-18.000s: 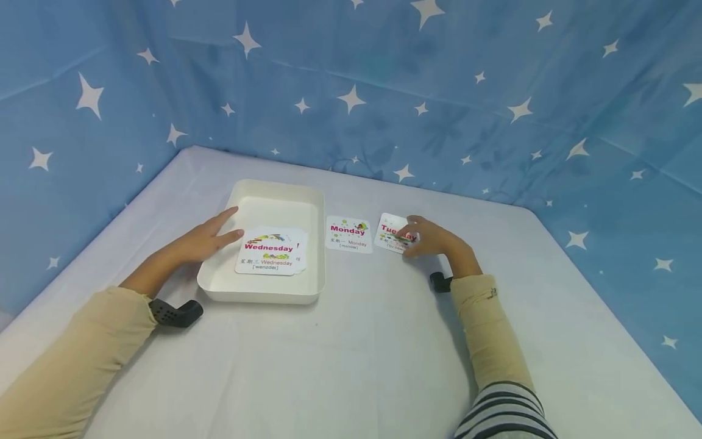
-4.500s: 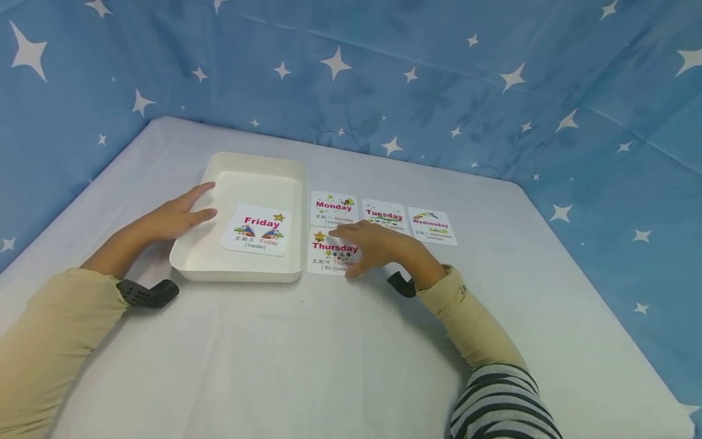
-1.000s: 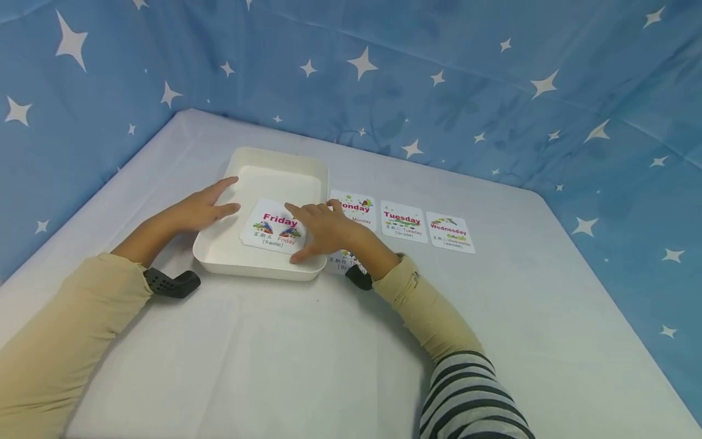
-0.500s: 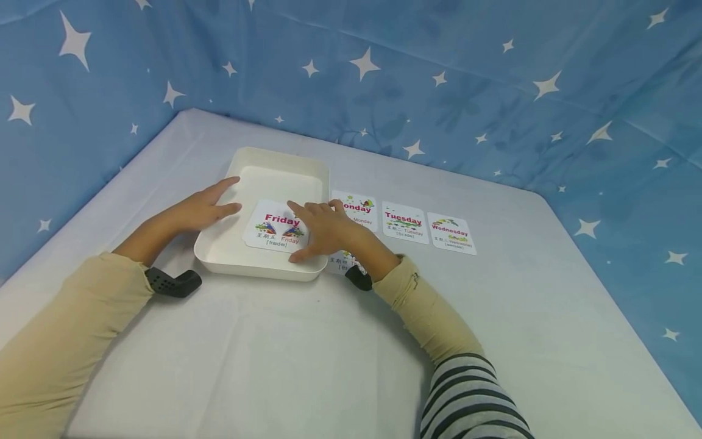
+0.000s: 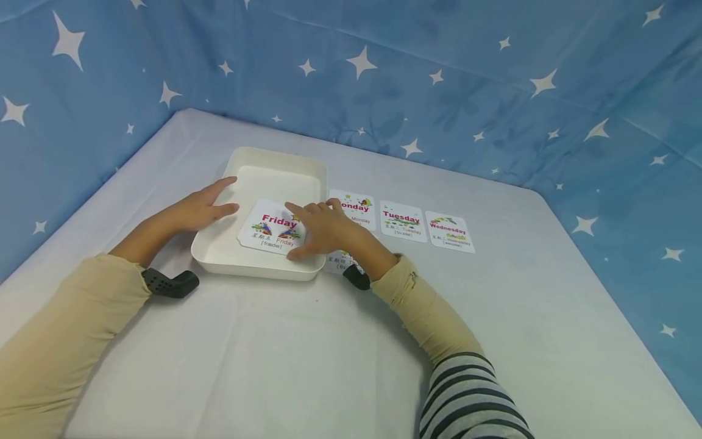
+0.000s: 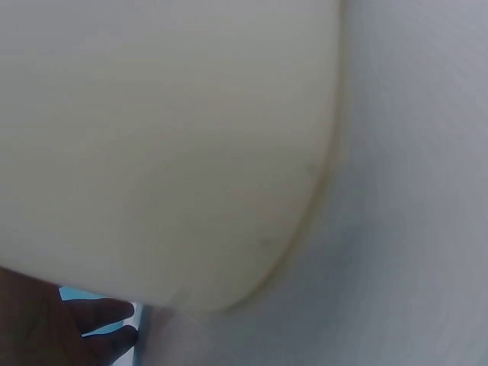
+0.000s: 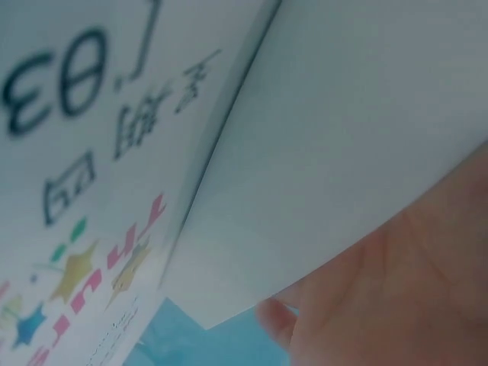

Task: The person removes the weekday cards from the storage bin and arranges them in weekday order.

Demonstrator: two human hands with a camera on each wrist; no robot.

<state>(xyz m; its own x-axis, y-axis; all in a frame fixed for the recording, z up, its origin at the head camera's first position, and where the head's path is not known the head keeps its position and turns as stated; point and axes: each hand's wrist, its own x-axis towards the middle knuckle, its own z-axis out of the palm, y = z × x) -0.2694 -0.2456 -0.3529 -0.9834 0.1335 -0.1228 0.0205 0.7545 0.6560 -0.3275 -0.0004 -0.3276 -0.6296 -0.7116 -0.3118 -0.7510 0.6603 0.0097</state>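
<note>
In the head view, a white tray [image 5: 255, 269] holds a small stack of cards with the Friday card [image 5: 267, 234] on top. My right hand [image 5: 331, 230] reaches over the tray's right side, its index finger and thumb pinching the Friday card by its right part. My left hand [image 5: 198, 207] rests at the tray's left rim, fingers extended and spread over the edge. On the table right of the tray, the Thursday card [image 5: 339, 261] is mostly hidden under my right hand and wrist, and the Monday card [image 5: 358, 206] is partly covered.
The Tuesday card [image 5: 403, 221] and Wednesday card [image 5: 450, 231] lie flat in a row right of Monday, on a white cloth-covered table [image 5: 263, 360]. Behind stands a blue curtain [image 5: 307, 100] with white stars.
Wednesday and Thursday have gone from the tray's stack to the table since the oldest frame. My right hand has moved left from Thursday to Friday, which shifted slightly. The left hand stays at the tray.
</note>
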